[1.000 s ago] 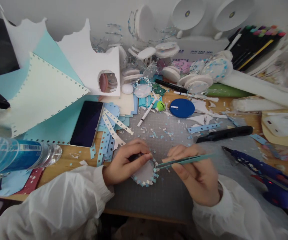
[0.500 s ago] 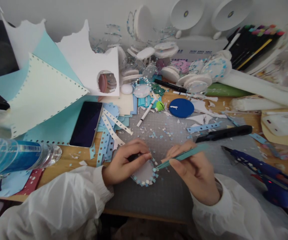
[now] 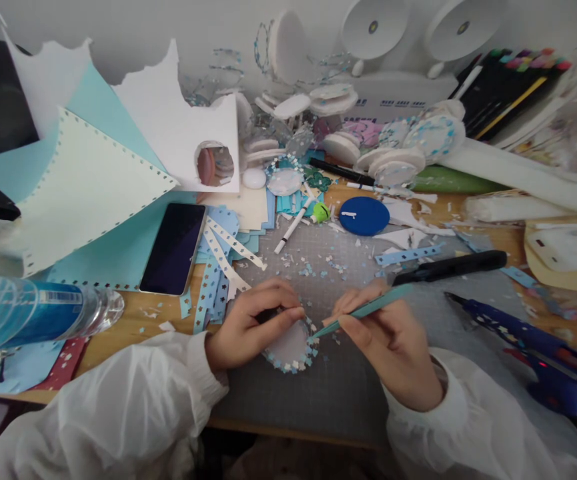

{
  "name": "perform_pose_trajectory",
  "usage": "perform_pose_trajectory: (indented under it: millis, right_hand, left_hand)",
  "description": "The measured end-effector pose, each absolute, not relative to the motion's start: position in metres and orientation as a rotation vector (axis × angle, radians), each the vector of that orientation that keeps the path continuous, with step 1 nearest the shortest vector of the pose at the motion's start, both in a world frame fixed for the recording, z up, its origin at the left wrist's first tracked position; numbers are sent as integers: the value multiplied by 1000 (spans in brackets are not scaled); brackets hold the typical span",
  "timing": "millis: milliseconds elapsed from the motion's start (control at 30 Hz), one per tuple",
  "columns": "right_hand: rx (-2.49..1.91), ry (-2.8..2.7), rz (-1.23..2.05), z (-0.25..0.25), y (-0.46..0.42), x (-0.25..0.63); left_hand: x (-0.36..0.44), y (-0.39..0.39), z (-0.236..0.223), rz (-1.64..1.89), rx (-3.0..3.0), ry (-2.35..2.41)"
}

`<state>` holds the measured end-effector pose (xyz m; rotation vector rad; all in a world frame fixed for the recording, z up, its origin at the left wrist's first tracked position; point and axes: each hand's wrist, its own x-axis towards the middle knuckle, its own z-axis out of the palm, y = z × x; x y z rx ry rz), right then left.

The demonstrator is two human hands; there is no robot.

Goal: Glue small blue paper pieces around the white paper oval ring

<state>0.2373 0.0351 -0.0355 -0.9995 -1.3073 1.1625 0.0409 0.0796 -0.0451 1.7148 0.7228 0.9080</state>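
My left hand [image 3: 258, 325] grips the upper left edge of a pale round disc [image 3: 289, 347], thumb lying across its top. Small blue and white paper stars [image 3: 295, 366] ring the disc's rim. Pinched in my right hand [image 3: 393, 347] is a pair of teal tweezers [image 3: 374, 304], slanting down to the left. Their tips meet the stars on the disc's right edge; whether a star sits between them is too small to tell. The fingers hide part of the disc. Beneath both hands lies a grey cutting mat [image 3: 338, 400].
Loose paper stars [image 3: 318, 267] scatter beyond the disc. At right lie a blue glue gun [image 3: 523, 333] and a black pen-like tool [image 3: 453, 267]. A phone [image 3: 173, 248], punched paper strips [image 3: 225, 257] and a water bottle [image 3: 43, 313] are at left. A blue lid [image 3: 364, 216] lies farther back.
The tweezers' back end has tipped slightly, while their tips stay at the disc's right rim. My left hand and the disc look unmoved.
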Motion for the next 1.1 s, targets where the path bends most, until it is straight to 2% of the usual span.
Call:
perform_pose_trajectory:
  millis: [367,1100]
  right_hand:
    - [-1079,-1135,1392,-43,39,240]
    - [-1044,-999,1507,-43,41,240]
  left_hand:
    - [41,80,-44,892,1717,710]
    - [40,79,-44,884,1704,721]
